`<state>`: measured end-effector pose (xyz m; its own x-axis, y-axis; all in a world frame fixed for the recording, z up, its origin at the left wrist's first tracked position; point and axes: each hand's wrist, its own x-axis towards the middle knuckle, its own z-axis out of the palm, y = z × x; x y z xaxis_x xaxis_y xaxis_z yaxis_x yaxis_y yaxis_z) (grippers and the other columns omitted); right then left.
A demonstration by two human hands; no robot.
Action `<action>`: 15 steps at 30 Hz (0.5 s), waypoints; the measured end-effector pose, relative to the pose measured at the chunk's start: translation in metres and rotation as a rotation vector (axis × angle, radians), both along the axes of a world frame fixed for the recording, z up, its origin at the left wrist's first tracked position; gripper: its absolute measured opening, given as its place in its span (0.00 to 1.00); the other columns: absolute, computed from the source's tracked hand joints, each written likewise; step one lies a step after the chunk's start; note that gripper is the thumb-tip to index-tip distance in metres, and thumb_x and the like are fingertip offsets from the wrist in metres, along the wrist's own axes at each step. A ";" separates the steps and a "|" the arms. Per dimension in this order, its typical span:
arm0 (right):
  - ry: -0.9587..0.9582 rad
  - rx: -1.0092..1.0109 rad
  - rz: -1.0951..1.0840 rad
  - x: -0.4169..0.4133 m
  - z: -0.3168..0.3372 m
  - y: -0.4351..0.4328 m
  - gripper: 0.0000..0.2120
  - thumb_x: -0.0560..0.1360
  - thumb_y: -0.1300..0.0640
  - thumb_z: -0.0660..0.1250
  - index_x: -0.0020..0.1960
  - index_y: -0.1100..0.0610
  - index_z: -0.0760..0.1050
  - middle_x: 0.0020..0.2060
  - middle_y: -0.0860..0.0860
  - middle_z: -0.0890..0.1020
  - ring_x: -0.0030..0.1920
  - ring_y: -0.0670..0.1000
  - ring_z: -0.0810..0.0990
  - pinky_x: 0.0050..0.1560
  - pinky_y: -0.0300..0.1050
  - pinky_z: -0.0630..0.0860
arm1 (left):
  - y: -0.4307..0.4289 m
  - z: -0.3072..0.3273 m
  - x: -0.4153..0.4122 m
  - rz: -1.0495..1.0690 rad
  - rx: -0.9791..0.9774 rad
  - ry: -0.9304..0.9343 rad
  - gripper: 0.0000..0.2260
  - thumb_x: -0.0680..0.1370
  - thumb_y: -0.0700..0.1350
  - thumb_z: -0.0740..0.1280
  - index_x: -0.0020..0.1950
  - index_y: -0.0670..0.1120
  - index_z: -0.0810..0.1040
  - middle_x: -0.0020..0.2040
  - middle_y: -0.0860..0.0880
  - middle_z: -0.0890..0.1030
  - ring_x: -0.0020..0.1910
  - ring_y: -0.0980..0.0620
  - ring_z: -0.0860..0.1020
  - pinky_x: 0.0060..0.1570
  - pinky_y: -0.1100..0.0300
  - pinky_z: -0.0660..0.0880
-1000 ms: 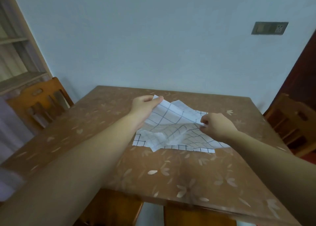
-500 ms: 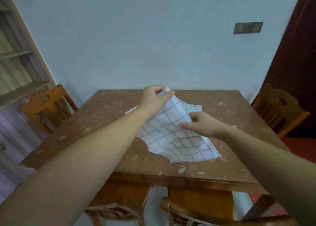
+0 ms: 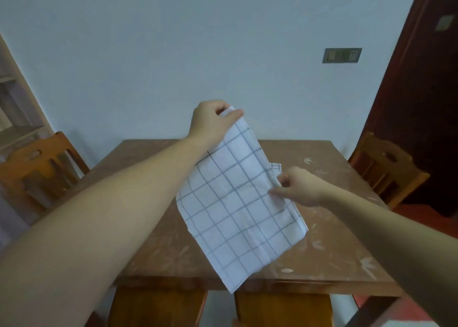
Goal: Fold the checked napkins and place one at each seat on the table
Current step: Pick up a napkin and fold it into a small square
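A white napkin with a dark checked grid (image 3: 235, 203) hangs in the air above the brown table (image 3: 334, 247). My left hand (image 3: 213, 122) pinches its top corner, raised high above the table's far edge. My right hand (image 3: 300, 186) pinches the napkin's right edge about halfway down. The cloth hangs slanted, its lower end reaching past the table's near edge. A small bit of another checked napkin (image 3: 276, 166) shows on the table behind the held one; the rest of it is hidden.
A wooden chair (image 3: 42, 163) stands at the table's left side and another wooden chair (image 3: 386, 165) at its right. Two chair backs (image 3: 282, 307) sit against the near edge. A pale wall is behind; a dark door (image 3: 421, 103) is at right.
Both hands have lifted the napkin off the table; my left hand rose highest. The cloth now hangs stretched out instead of lying crumpled.
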<state>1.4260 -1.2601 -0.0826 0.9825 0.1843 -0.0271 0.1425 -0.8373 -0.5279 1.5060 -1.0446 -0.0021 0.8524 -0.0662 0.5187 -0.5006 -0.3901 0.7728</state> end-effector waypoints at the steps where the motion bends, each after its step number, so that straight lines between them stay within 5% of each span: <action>1: 0.027 -0.072 -0.018 0.002 -0.004 -0.003 0.23 0.76 0.53 0.67 0.28 0.56 0.61 0.25 0.48 0.63 0.26 0.46 0.60 0.31 0.45 0.58 | 0.003 0.005 0.007 0.002 -0.001 -0.010 0.15 0.73 0.49 0.74 0.32 0.45 0.74 0.31 0.51 0.70 0.30 0.57 0.66 0.31 0.62 0.63; 6: 0.207 -0.320 -0.064 0.015 -0.015 -0.011 0.18 0.78 0.50 0.65 0.32 0.55 0.67 0.28 0.49 0.69 0.29 0.48 0.66 0.31 0.43 0.62 | 0.008 0.008 0.036 -0.047 0.024 -0.016 0.15 0.73 0.50 0.74 0.34 0.41 0.77 0.31 0.51 0.71 0.31 0.56 0.68 0.33 0.61 0.65; 9: 0.061 -0.071 -0.047 0.026 -0.004 0.000 0.18 0.77 0.49 0.68 0.32 0.56 0.72 0.26 0.45 0.71 0.27 0.43 0.69 0.29 0.37 0.64 | -0.005 0.001 0.040 -0.107 0.066 -0.005 0.14 0.73 0.51 0.74 0.33 0.44 0.77 0.30 0.53 0.71 0.30 0.58 0.68 0.33 0.64 0.66; 12: -0.124 0.241 -0.088 0.038 0.011 0.011 0.23 0.79 0.50 0.66 0.28 0.54 0.63 0.20 0.43 0.64 0.21 0.42 0.62 0.23 0.33 0.58 | -0.016 -0.003 0.043 -0.124 0.041 -0.009 0.17 0.73 0.51 0.74 0.38 0.37 0.79 0.33 0.49 0.73 0.33 0.55 0.69 0.34 0.61 0.67; 15: -0.094 0.157 -0.044 0.040 0.004 0.004 0.24 0.81 0.49 0.62 0.29 0.53 0.59 0.20 0.44 0.62 0.22 0.44 0.60 0.27 0.39 0.59 | -0.018 0.002 0.046 -0.071 0.018 -0.011 0.16 0.73 0.49 0.74 0.37 0.37 0.78 0.31 0.50 0.72 0.31 0.56 0.69 0.33 0.64 0.66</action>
